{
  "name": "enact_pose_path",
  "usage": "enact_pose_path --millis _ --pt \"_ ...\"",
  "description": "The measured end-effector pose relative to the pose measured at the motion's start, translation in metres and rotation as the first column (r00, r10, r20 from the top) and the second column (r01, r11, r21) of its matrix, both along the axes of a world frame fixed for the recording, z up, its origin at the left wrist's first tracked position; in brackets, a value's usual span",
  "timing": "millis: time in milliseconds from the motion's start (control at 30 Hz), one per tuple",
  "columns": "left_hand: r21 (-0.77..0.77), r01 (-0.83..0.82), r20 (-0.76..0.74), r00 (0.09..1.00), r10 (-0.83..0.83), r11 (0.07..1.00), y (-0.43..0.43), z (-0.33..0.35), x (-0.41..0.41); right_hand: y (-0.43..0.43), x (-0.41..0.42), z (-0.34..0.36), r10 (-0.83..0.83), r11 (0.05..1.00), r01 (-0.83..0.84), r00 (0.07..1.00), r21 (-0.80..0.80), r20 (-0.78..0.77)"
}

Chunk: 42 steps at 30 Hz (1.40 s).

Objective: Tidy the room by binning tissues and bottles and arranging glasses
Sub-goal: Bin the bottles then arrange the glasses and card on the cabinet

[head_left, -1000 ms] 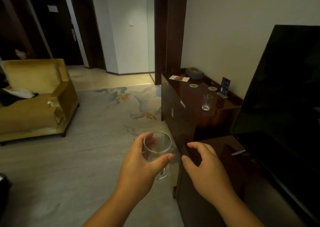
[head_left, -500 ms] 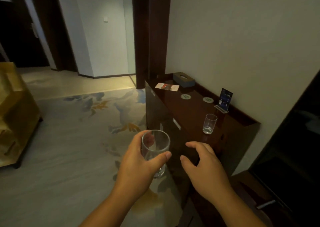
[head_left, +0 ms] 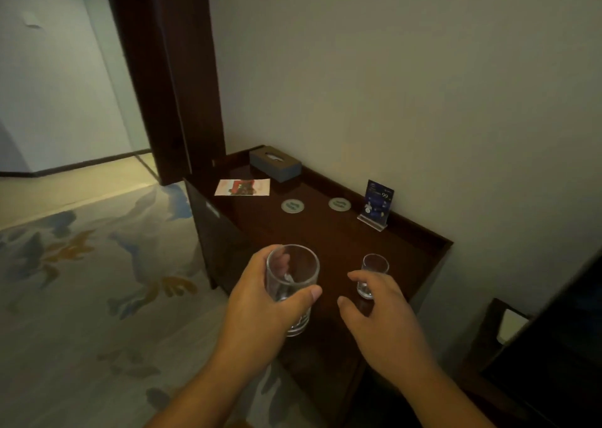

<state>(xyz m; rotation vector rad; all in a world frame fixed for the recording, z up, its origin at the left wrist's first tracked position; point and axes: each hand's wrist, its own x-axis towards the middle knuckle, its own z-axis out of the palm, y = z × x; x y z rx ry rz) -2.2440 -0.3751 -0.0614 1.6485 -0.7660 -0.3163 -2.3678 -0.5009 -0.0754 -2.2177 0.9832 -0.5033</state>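
My left hand [head_left: 260,307] grips a glass [head_left: 291,284]: thumb across the near side, fingers curled round the far side and showing through the clear wall. I hold it upright, in the air over the near front part of the cabinet [head_left: 325,238], its thick base below my thumb. I can see nothing in it.

My right hand [head_left: 384,323] holds nothing. Its fingers are loosely bent and spread, palm down, thumb pointing toward the left hand, and the two hands are near each other but apart. It hovers over the cabinet top just in front of the other glass [head_left: 373,274], which stands upright on the dark wood. My index finger crosses the lower part of that one in the picture; whether skin meets it I cannot tell.

Farther back on the top lie two round coasters, the left coaster [head_left: 292,206] and the right coaster [head_left: 339,204], side by side and both bare. Just right of them, near the wall [head_left: 391,85], a blue card [head_left: 378,199] stands in a clear holder. At the far end sits a grey tissue box [head_left: 275,163] near the back corner, with a leaflet [head_left: 242,187] lying flat in front of it near the front edge.

The cabinet stands against the wall, with a low raised rim along its back and right side. To its left spreads a carpet [head_left: 97,264] with blue and ochre patterns, and a dark wooden post [head_left: 169,69] rises behind the far end
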Motion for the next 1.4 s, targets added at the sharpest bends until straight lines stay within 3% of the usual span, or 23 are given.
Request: enact_pose_path --millis 467,833,1100,1400 --pt "0.099 0.189 -0.042 0.982 -0.186 0.977 -0.148 -0.015 0.119 -0.129 0.093 -0.035 -0.254 0.965 0.257 0.966 0.048 -0.056" --pt "0.111 0.541 -0.112 0.84 -0.531 0.834 -0.224 -0.035 0.201 -0.149 0.122 -0.071 -0.589 0.796 0.604 0.787 0.037 -0.186" --pt "0.096 0.642 -0.131 0.766 -0.63 0.761 -0.262 -0.053 0.204 -0.167 0.112 -0.117 -0.67 0.685 0.715 0.693 0.139 -0.266" --pt "0.143 0.627 -0.15 0.779 -0.609 0.766 -0.295 -0.069 0.207 -0.202 0.119 -0.156 -0.655 0.683 0.703 0.71 0.199 -0.259"
